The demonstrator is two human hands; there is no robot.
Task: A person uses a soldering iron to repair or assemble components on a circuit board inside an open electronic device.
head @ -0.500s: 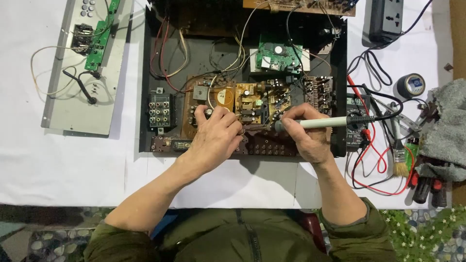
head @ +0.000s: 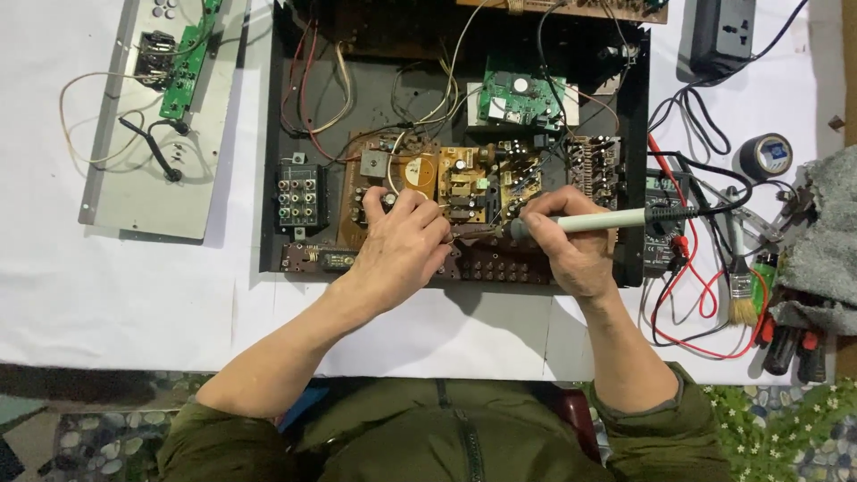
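Head view: my right hand is clamped around the pale handle of a soldering iron, whose dark tip points left at the brown circuit board inside the open black chassis. My left hand lies on the same board just left of the tip, fingers curled together and pressed down near a round capacitor; whether they pinch anything I cannot tell. The two hands sit close, with the iron's tip between them. Behind the brown board stands a small green board, with loose wires running up to it. Right of the chassis, on the white table cover, lie a multimeter with red and black leads, a roll of black tape, a small brush and a grey cloth. A black power strip sits at the far right. To the left, well apart, rests a detached grey front panel carrying a narrow green board.
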